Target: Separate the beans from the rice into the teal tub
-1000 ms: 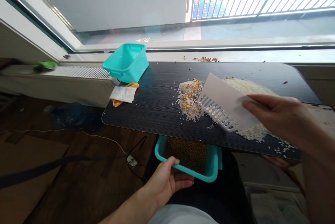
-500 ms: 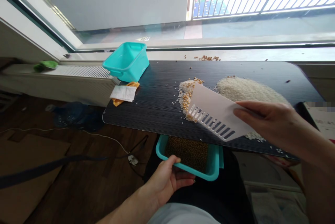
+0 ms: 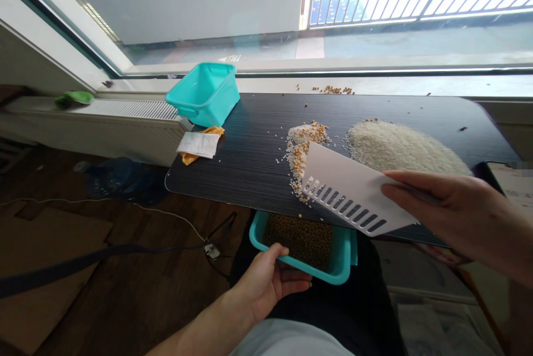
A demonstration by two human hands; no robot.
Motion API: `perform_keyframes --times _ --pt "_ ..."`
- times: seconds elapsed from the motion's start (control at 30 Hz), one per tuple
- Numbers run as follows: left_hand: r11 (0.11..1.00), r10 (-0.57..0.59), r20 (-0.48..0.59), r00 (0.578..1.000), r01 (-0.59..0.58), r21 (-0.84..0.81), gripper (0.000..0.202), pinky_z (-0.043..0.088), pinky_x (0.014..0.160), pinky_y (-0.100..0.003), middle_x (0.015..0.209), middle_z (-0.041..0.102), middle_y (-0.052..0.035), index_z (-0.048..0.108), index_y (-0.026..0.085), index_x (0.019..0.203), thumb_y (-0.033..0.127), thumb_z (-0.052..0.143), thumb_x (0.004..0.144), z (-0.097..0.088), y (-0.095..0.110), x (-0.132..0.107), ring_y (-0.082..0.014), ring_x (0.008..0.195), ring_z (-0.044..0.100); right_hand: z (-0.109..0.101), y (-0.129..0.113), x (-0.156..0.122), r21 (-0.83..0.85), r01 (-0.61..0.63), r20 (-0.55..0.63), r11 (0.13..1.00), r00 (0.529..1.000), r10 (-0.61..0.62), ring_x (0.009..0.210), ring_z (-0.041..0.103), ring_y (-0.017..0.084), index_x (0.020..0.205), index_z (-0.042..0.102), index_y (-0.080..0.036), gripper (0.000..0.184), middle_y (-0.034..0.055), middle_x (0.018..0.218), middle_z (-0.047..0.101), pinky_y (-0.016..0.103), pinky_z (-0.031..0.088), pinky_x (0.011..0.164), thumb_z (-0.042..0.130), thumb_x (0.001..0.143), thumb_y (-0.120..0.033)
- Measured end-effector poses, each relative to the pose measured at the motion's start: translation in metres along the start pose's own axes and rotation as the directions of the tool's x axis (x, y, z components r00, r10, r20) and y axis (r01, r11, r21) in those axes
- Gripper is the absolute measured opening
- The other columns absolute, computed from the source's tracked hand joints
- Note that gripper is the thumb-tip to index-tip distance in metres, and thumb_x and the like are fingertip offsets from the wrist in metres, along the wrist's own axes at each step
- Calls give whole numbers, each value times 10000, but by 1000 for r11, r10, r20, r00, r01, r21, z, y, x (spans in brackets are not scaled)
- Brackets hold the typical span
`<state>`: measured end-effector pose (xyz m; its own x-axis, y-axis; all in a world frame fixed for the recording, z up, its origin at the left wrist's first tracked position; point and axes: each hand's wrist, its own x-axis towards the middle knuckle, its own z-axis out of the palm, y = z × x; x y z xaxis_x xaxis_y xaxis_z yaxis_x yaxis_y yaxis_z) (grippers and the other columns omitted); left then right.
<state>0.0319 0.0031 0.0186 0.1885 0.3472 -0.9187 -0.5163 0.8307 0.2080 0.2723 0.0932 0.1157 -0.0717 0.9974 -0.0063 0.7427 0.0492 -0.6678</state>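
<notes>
My right hand grips a white slotted scraper, its slotted edge resting at the near edge of the dark table. Beside the scraper lies a small heap of rice mixed with yellow beans. A bigger pile of plain white rice lies to its right. My left hand holds the rim of a teal bin of brownish beans, kept just below the table's near edge. One bean sits at that edge, under the scraper.
A second teal bin, empty, stands at the table's far left corner, with a white packet on a yellow cloth beside it. Stray beans lie on the window sill. A cable runs over the wooden floor at left.
My right hand has dragged the scraper leftward and toward the near edge, uncovering the white rice pile. The mixed heap is thinner and pulled nearer. The left hand and bin barely moved.
</notes>
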Motion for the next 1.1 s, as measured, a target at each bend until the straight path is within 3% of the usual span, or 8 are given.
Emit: perform_keyframes --times 0.53,0.67,0.77,0.87,1.1 --pt "1000 9 -9 1000 -9 -5 148 568 626 -312 678 704 -92 573 102 889 163 441 913 0 -1 -3 -195 583 696 1 3 -15 -16 24 78 1000 997 -22 441 572 165 869 803 -243 369 26 545 681 275 444 390 604 740 -525" --pt "1000 8 -3 1000 -8 -11 141 568 623 -317 688 705 -105 571 96 893 163 448 908 -1 -1 -2 -202 588 698 -1 -2 -9 20 -16 -8 1000 1000 16 461 596 181 842 802 -230 394 40 601 716 286 466 392 623 685 -544" --pt "1000 3 6 1000 -3 -4 146 571 621 -316 684 706 -97 572 103 897 168 442 911 -2 -1 -1 -197 589 696 1 -3 1 -52 -13 -91 999 996 8 437 568 163 843 800 -218 420 42 597 711 274 430 376 608 678 -553" --pt "1000 8 5 1000 -8 1 150 571 617 -308 679 704 -90 574 103 906 174 443 911 -2 -1 -1 -192 585 695 5 -3 8 -98 -13 -76 995 997 5 415 537 151 835 800 -199 437 41 540 677 264 385 362 587 693 -554" --pt "1000 -5 2 1000 5 -30 142 574 607 -306 678 709 -88 573 107 918 159 441 907 -3 0 0 -193 578 699 8 -4 11 -75 11 -21 997 1000 -13 403 533 145 831 793 -191 461 27 534 670 259 400 368 573 710 -578"
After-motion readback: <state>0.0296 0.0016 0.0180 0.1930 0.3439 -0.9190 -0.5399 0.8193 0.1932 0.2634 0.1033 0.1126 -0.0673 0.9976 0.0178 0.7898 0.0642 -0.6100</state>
